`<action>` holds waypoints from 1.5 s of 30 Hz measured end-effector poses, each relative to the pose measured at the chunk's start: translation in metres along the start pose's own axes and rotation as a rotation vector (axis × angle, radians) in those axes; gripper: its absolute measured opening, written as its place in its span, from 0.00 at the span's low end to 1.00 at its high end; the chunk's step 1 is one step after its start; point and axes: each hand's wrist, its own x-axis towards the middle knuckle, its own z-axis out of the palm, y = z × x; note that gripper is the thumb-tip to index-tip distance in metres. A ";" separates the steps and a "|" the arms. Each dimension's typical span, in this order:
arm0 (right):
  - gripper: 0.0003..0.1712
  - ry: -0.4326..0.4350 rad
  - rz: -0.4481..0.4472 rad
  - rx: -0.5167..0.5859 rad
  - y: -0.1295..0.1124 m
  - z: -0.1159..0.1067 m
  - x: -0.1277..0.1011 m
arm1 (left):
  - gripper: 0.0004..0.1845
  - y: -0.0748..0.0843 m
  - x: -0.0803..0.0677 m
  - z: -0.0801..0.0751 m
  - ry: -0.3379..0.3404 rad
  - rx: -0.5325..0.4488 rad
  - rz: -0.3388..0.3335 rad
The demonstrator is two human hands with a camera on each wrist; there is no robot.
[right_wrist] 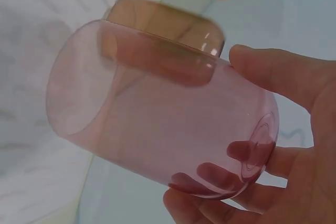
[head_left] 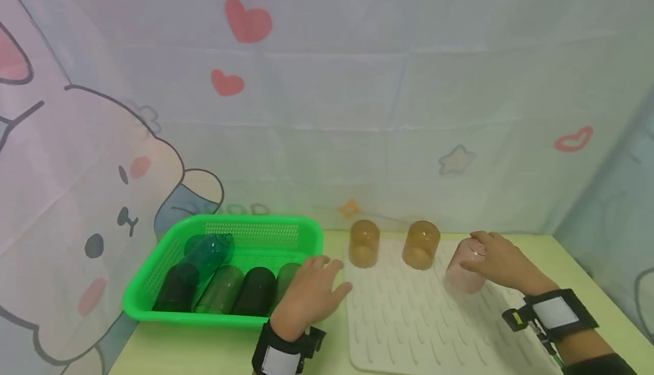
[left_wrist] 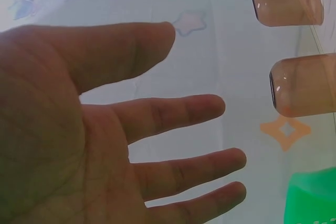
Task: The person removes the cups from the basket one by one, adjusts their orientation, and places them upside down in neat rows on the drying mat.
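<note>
My right hand [head_left: 503,261] grips a clear pink cup [head_left: 465,273] upside down by its base, over the right part of a white ribbed drying mat [head_left: 409,329]. In the right wrist view the fingers [right_wrist: 220,177] curl round the pink cup [right_wrist: 157,119]. Two amber cups [head_left: 364,243] [head_left: 421,244] stand upside down at the mat's far edge. My left hand [head_left: 311,293] hovers open, fingers spread, between the green basket [head_left: 168,301] and the mat; its palm [left_wrist: 63,145] holds nothing.
The green basket holds several dark green and teal cups [head_left: 214,273] lying on their sides. A cartoon-printed cloth [head_left: 357,108] hangs close behind the pale green table [head_left: 194,352]. The table's right edge runs near my right forearm.
</note>
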 end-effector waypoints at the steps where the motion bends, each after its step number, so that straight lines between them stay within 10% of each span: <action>1: 0.42 -0.002 0.002 -0.002 0.005 -0.001 0.001 | 0.21 0.000 -0.001 0.000 -0.003 0.001 0.001; 26: 0.40 -0.013 0.085 -0.019 0.061 0.016 0.057 | 0.22 -0.005 0.001 -0.001 -0.037 0.036 -0.013; 45: 0.47 -0.033 0.110 0.005 0.065 0.018 0.052 | 0.22 0.002 -0.001 -0.001 -0.153 -0.078 -0.012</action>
